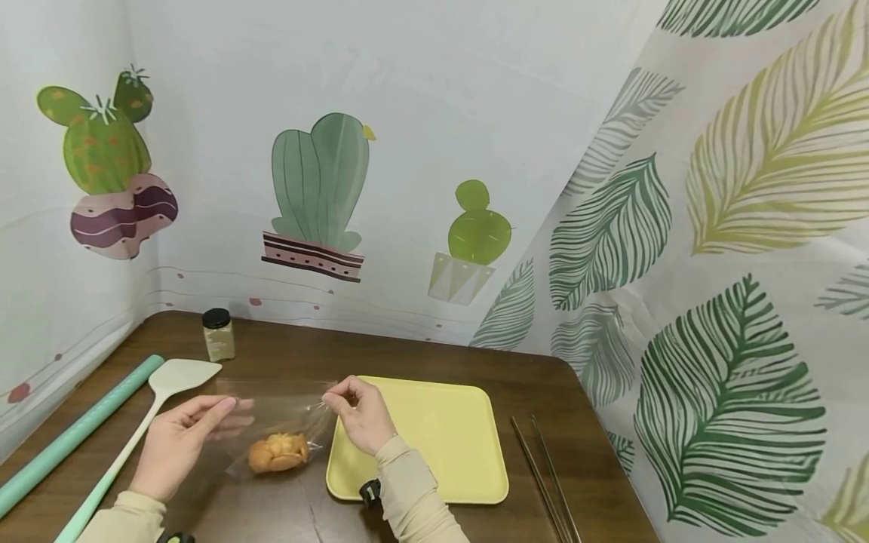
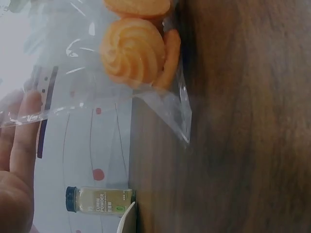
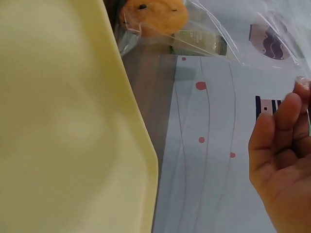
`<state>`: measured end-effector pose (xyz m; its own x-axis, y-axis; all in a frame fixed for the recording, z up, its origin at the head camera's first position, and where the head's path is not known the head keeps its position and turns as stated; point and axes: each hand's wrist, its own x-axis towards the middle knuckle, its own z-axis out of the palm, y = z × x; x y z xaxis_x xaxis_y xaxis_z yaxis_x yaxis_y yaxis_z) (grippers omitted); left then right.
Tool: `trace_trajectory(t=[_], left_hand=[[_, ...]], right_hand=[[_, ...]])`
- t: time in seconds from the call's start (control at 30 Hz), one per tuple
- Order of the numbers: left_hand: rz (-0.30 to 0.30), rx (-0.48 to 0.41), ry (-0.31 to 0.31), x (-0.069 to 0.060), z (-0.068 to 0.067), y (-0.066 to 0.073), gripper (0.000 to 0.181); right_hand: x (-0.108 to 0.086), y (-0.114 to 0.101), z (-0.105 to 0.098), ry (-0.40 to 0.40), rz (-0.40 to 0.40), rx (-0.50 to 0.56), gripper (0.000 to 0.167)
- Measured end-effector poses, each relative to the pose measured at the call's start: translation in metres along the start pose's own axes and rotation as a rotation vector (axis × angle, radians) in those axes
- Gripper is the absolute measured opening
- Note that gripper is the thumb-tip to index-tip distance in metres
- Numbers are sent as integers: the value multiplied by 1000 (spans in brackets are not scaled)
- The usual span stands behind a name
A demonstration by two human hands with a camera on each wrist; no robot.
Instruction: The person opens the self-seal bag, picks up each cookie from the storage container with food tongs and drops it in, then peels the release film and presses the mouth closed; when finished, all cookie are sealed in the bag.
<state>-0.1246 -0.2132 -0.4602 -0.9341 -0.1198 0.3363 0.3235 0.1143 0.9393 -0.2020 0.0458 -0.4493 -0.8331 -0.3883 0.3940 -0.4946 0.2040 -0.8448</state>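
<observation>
A clear plastic bag (image 1: pixel 308 422) with several golden-brown cookies (image 1: pixel 278 452) at its bottom is held up between both hands. My left hand (image 1: pixel 178 437) holds the bag's left side, the thumb in front and the fingers partly seen through the film. My right hand (image 1: pixel 366 415) pinches the upper right corner between thumb and fingertips. One cookie (image 2: pixel 133 52) in the left wrist view has a swirled top. In the right wrist view a cookie (image 3: pixel 154 15) shows dark specks. Whether the bag's bottom touches the table I cannot tell.
A yellow tray (image 1: pixel 434 445) lies beneath and beside the right forearm. Two thin metal rods (image 1: pixel 543 475) lie right of it. On the left are a pale spatula (image 1: pixel 173 377) and a green tube (image 1: pixel 81 430). A cumin powder jar (image 1: pixel 219 335) stands at the back.
</observation>
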Motion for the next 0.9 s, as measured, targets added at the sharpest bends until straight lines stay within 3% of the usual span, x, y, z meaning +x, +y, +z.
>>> trace_trajectory(t=[0.1,0.23,0.5,0.77,0.9], left_hand=[[-4,-6,-3,1,0,0,24],[-34,55,-4,1,0,0,28],[-46,141,-20,3,-4,-2,29],[-85,31,-11,4,-5,-2,28],[-52,11,-48,4,-6,-3,29]], right_hand=[[1,3,2,3,48,60,13],[2,4,3,1,107,146,14],[0,-23,-5,-3,81,257,16],[2,-28,-5,45,122,217,16],[2,-29,-5,69,125,173,16]])
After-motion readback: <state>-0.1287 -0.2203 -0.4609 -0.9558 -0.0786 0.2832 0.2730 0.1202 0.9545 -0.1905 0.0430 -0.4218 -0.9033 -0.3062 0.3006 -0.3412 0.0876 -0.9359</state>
